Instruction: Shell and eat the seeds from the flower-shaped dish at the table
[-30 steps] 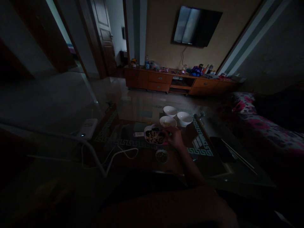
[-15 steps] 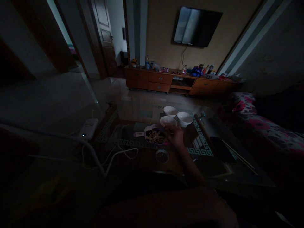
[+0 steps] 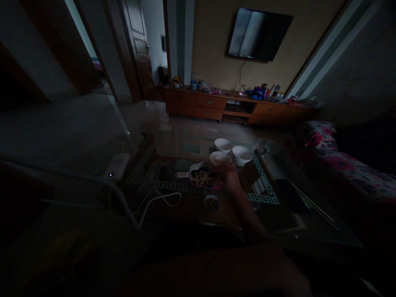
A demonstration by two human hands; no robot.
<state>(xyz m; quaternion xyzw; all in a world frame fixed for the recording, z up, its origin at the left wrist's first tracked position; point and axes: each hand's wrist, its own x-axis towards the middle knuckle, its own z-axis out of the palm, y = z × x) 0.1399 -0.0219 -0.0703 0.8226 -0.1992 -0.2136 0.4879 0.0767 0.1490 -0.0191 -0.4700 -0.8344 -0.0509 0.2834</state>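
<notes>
My right hand [image 3: 229, 178] is over the glass coffee table, fingers drawn together in a pinch; what they hold is too dark to make out. The fingertips are between a pale dish with a labelled handle [image 3: 183, 175] and the nearest white bowl [image 3: 220, 158]. Dark and pale small pieces [image 3: 203, 177] are mixed in that dish. A few pale bits show inside the nearest bowl. Two more white bowls [image 3: 223, 145] [image 3: 242, 155] stand behind it. Closer to me is a small bowl [image 3: 212, 203] with pieces in it. My left hand is out of view.
On the glass table [image 3: 328, 235], a white device with a lit display [image 3: 116, 167] and a white cable [image 3: 161, 196] lie left. Chopsticks [image 3: 314, 205] and a dark flat object [image 3: 291, 196] lie right. A flowered sofa [image 3: 346, 163] borders the right; a cluttered TV cabinet [image 3: 208, 106] stands beyond.
The view has shifted slightly. My right hand stays at the edge of the dish beside the nearest bowl, its fingers still drawn together. The bowls and dish stand as before.
</notes>
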